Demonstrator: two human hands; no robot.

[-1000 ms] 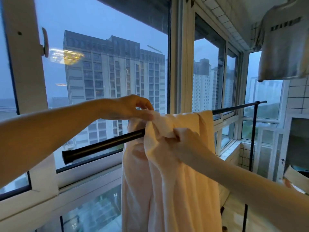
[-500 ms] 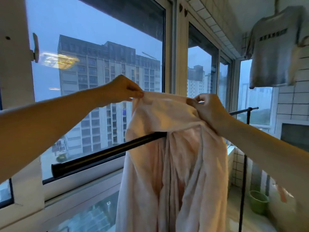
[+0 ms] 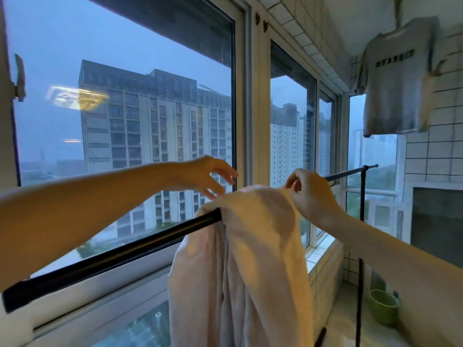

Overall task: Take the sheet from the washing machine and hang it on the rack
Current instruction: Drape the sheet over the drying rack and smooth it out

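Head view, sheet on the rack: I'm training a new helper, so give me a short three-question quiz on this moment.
1. True or false: the sheet is draped over the black rack bar.
2. Which of the hands pinches the sheet: left hand or right hand?
3. What hangs high at the right?
A. T-shirt
B. Towel

Key: 1 true; 2 right hand; 3 A.

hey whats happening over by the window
A person is hanging a pale pink sheet over the black rail of a drying rack. The sheet is bunched and draped over the bar. The right hand pinches its top edge, while the left hand hovers open just above the fabric. A grey T-shirt hangs overhead.
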